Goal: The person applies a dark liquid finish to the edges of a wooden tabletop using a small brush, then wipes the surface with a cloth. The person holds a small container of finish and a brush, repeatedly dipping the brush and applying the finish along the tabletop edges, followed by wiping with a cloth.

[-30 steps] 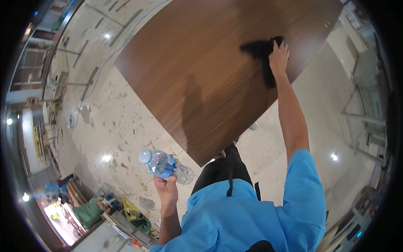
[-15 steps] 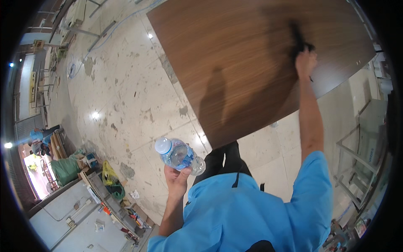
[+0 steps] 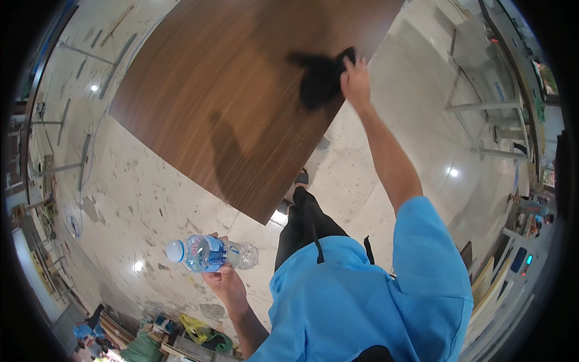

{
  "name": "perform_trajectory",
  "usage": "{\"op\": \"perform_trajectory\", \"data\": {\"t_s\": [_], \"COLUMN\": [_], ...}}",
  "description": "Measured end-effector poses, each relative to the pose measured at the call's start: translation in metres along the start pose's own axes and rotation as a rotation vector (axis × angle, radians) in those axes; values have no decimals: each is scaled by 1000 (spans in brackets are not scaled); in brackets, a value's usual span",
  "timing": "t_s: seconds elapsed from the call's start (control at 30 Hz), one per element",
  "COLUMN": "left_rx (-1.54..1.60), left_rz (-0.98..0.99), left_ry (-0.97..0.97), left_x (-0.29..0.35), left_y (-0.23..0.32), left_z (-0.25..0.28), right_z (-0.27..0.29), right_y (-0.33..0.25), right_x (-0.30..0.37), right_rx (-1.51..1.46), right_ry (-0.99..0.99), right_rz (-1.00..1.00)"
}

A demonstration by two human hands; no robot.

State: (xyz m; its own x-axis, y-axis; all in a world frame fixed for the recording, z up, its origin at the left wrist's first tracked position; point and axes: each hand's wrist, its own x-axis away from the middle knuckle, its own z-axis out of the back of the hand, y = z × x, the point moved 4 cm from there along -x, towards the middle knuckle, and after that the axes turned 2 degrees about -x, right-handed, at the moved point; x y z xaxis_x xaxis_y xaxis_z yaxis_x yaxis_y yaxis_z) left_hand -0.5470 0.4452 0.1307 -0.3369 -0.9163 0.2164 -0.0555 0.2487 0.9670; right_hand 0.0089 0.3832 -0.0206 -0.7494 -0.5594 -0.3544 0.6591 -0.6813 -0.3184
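Note:
My left hand [image 3: 225,283] is wrapped round a clear plastic bottle [image 3: 208,253] with a blue label and a pale cap. The bottle lies on its side in the grip, cap toward the left, held above the floor. Reaching forward, my right hand [image 3: 357,84] grips a black cloth [image 3: 321,83] by one end. The cloth is blurred and hangs out over the right edge of a large brown wood-grain board [image 3: 199,78]. Whether the cloth touches the board I cannot tell. Shadows of my arm and the bottle fall on the board.
Stained pale floor tiles [image 3: 145,199] surround the board. Metal frames [image 3: 488,108] stand at the right, and more bars lie at the far left. A yellow bag [image 3: 193,329] and a green sack [image 3: 143,349] sit at the lower left, near another person [image 3: 90,330].
The view has turned, so the board now appears further left. My right hand has come to the board's right edge with the cloth. The bottle has tipped flatter, its cap pointing left.

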Motion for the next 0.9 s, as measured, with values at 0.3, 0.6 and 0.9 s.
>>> {"op": "perform_trajectory", "data": {"t_s": [0.3, 0.6, 0.9], "left_rx": [-40, -72, 59], "left_rz": [32, -38, 75], "left_ry": [-179, -100, -94], "left_x": [-17, -32, -53], "left_y": [-8, -3, -32], "left_z": [-47, -98, -209], "right_z": [-32, 20, 10], "right_y": [-105, 85, 108], "right_x": [230, -36, -19], "right_rx": [-283, -107, -604], "right_ry": [-258, 197, -133], "right_rz": [142, -202, -442]}}
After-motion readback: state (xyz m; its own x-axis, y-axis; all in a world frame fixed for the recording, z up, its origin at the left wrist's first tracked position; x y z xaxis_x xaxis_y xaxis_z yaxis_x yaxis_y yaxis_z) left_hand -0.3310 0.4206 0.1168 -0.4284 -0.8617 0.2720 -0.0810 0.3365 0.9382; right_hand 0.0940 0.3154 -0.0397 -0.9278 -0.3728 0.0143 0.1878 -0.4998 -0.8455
